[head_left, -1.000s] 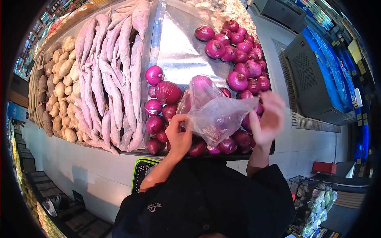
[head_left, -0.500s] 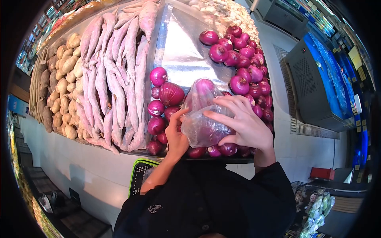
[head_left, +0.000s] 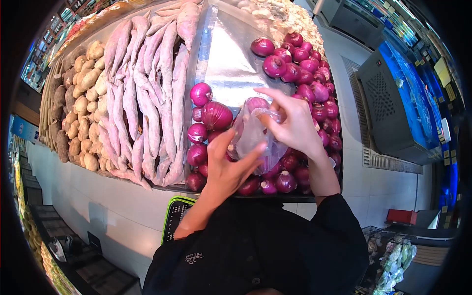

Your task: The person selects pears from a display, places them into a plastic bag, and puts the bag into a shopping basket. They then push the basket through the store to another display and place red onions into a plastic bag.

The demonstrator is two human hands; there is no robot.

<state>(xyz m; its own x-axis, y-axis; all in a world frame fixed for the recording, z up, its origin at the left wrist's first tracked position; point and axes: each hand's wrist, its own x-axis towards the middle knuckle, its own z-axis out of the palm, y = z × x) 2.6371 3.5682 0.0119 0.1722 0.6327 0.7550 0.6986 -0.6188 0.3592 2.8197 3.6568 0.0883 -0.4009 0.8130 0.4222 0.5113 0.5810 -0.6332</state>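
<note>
A metal produce bin [head_left: 231,69] holds red onions [head_left: 300,73] beside long sweet potatoes [head_left: 147,93]. Over the onions hangs a clear plastic bag [head_left: 250,135] with an onion inside — the right hand [head_left: 292,125] pinches its top, the left hand [head_left: 228,169] grips its lower side.

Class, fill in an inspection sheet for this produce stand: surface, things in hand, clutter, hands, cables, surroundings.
Surface: metal display tray, bare in the middle.
Things in hand: clear plastic bag with a red onion inside, held over the red onions.
Clutter: sweet potatoes; potatoes.
Hands: left hand grips the bag from below; right hand pinches its top.
Cables: nothing seen.
Surroundings: green-rimmed basket below; tiled floor; grey machine.
</note>
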